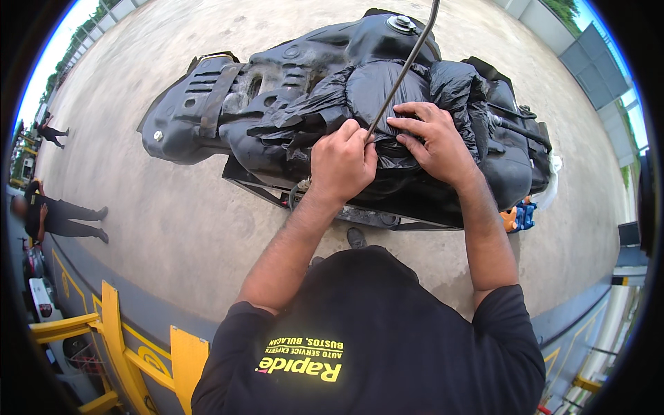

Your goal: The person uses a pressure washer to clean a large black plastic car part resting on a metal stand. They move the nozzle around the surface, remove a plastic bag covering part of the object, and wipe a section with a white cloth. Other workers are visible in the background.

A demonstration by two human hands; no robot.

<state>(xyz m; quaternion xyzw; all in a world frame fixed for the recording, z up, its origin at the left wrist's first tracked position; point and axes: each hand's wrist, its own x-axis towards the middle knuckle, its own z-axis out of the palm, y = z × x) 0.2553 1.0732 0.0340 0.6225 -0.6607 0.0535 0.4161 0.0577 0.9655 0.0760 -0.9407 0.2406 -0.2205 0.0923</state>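
A large black plastic fuel tank lies across in front of me. Crumpled black plastic bag sheeting covers its middle. My left hand is closed around the lower end of a long, thin metal rod, which slants up and away to the right past the top of the picture. Just right of the rod, my right hand rests on the sheeting with its fingers spread, the fingertips close to the rod. What lies under the sheeting is hidden, as is the rod's lower tip.
A dark metal frame carries the tank. Orange and blue items sit by its right end, near a white object. Yellow metal posts stand at lower left. Two people are off left, one nearer person and another farther away.
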